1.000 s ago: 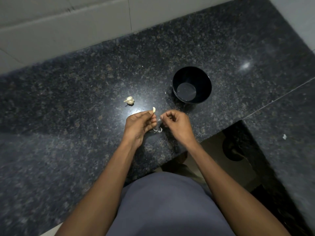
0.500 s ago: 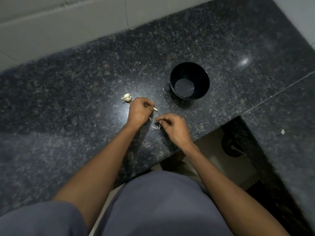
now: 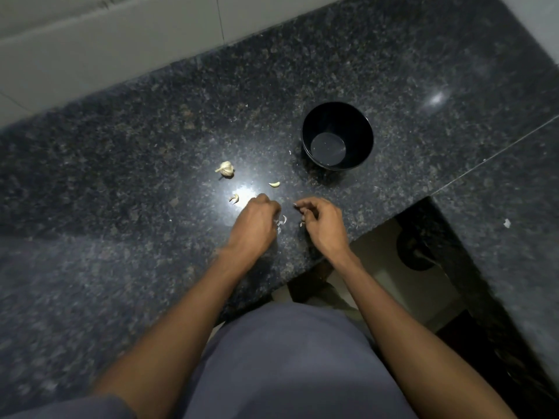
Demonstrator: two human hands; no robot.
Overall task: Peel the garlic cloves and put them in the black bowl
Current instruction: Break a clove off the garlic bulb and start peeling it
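Lying unpeeled beside the empty black bowl (image 3: 337, 137), garlic cloves (image 3: 274, 184) were flanked by loosely curled hands (image 3: 257, 222) whose contents could not be told.

A pale garlic clove (image 3: 274, 184) is lying on the counter, near-left of the empty, upright black bowl (image 3: 337, 136).

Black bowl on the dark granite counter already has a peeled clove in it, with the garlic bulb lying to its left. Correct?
Not quite. In the head view the black bowl is empty; one loose clove lies on the counter beside it. The garlic bulb is indeed to its left.
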